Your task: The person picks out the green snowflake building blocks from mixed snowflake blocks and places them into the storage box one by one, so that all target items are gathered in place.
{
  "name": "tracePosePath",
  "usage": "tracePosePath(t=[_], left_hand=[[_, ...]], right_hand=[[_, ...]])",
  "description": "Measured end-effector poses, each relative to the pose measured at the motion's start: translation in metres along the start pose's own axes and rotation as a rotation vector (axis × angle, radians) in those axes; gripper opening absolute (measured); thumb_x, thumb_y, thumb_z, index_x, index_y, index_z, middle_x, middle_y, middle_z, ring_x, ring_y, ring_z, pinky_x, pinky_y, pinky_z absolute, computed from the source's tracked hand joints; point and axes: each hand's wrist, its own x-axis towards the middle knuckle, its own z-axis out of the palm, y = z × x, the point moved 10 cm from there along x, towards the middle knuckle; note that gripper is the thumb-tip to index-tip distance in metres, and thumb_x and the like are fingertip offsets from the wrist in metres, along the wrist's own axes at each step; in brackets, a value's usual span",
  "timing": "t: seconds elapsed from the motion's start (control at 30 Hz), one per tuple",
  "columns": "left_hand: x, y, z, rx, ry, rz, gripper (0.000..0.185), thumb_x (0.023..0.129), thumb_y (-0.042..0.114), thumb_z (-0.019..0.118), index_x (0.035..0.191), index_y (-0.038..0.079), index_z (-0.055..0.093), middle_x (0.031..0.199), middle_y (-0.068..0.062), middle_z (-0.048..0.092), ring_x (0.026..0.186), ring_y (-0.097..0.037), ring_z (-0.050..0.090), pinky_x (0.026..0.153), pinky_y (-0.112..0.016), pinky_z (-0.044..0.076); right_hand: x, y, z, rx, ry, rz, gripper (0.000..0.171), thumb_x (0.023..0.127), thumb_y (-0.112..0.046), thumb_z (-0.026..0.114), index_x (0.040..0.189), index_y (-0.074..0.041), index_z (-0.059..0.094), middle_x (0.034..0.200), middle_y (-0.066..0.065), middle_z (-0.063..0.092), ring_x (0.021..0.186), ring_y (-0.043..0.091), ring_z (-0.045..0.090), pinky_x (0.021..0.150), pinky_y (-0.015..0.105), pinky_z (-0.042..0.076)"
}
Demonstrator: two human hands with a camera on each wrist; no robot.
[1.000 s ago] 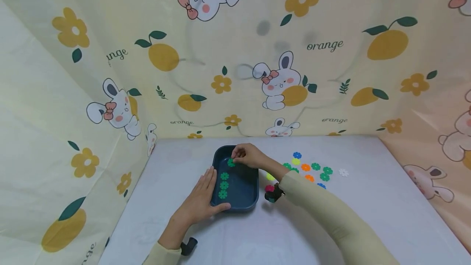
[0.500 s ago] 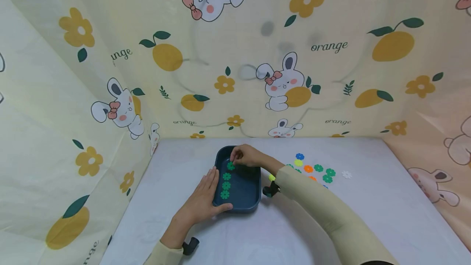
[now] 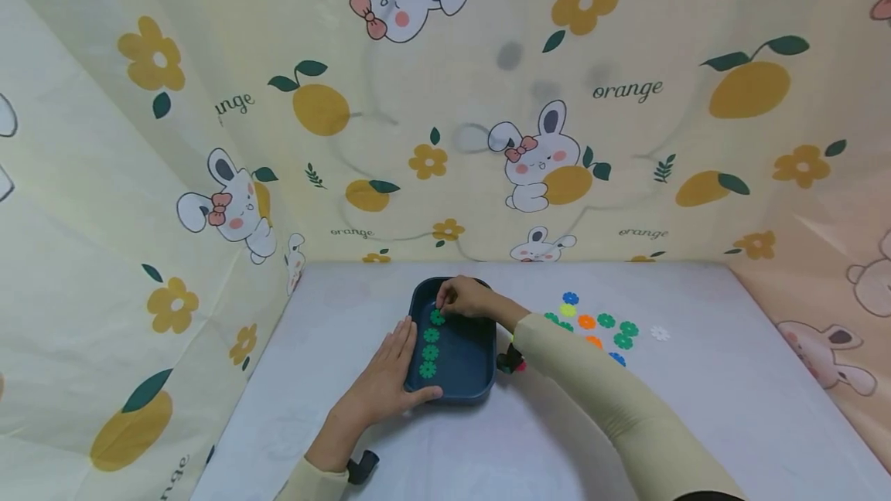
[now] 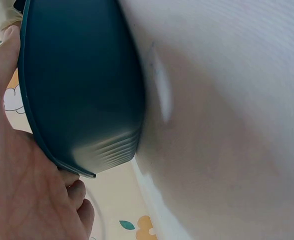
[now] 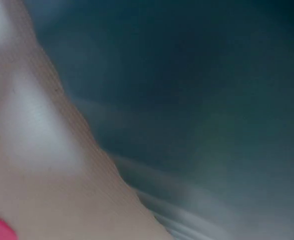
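A dark blue tray (image 3: 468, 362) stands on the table, with a line of green snowflake building discs (image 3: 431, 352) along its left side. My left hand (image 3: 379, 381) rests against the tray's near left corner, fingers laid straight along the left rim and thumb along the front edge. In the left wrist view the tray's outer wall (image 4: 82, 85) shows beside the palm. Inside the tray, my right hand (image 3: 468, 298) pinches the farthest green snowflake disc (image 3: 437, 318) at the head of the line. The right wrist view shows only a blurred tray wall (image 5: 186, 100), no fingers.
Right of the tray lie loose snowflake discs: several green ones (image 3: 606, 321), orange ones (image 3: 587, 322), blue ones (image 3: 571, 298), a yellow one (image 3: 568, 310) and a white one (image 3: 660, 333). A pink disc (image 5: 1, 230) lies near the right wrist. A printed curtain (image 3: 418, 99) hangs behind.
The right hand has drawn the farthest green disc slightly nearer to the others in the line. The left hand keeps its place on the tray. The head view has shifted a little.
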Motion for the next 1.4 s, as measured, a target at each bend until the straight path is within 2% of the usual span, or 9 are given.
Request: tracePosePath(t=[0.33, 0.7, 1.03, 1.4], left_hand=[[0.0002, 0.0001, 0.0004, 0.003, -0.002, -0.009, 0.122, 0.093, 0.077, 0.064, 0.173, 0.008, 0.003, 0.181, -0.006, -0.005, 0.167, -0.023, -0.003, 0.136, -0.048, 0.008], [-0.0007, 0.0021, -0.0006, 0.009, -0.005, -0.006, 0.122, 0.094, 0.078, 0.064, 0.173, 0.008, 0.003, 0.181, -0.007, -0.005, 0.167, -0.022, -0.003, 0.136, -0.047, 0.008], [-0.0007, 0.0022, -0.0015, 0.003, 0.001, -0.006, 0.122, 0.093, 0.077, 0.064, 0.173, 0.007, 0.004, 0.181, -0.007, -0.004, 0.167, -0.023, -0.003, 0.136, -0.048, 0.008], [-0.0005, 0.0014, -0.0004, 0.004, 0.002, -0.008, 0.122, 0.094, 0.078, 0.064, 0.173, 0.008, 0.003, 0.182, -0.007, -0.004, 0.167, -0.023, -0.003, 0.136, -0.048, 0.008]], right_hand=[[0.006, 0.0076, 0.0036, 0.036, 0.024, 0.016, 0.007, 0.101, -0.001, 0.073, 0.101, -0.006, 0.078, 0.093, 0.001, 0.077, 0.083, 0.011, 0.068, 0.077, 0.026, 0.057], [0.0052, 0.0033, 0.0056, 0.03, 0.007, 0.013, 0.004, 0.1, -0.002, 0.074, 0.103, -0.001, 0.077, 0.093, 0.003, 0.077, 0.082, 0.01, 0.067, 0.074, 0.024, 0.056], [0.0057, 0.0065, 0.0078, -0.001, 0.012, 0.027, 0.003, 0.101, -0.004, 0.075, 0.103, -0.002, 0.077, 0.091, 0.0, 0.075, 0.081, 0.01, 0.066, 0.073, 0.023, 0.055], [0.0041, 0.0027, 0.0032, -0.001, 0.023, -0.009, 0.004, 0.099, -0.007, 0.078, 0.103, -0.005, 0.078, 0.094, 0.001, 0.075, 0.083, 0.011, 0.066, 0.075, 0.025, 0.056]])
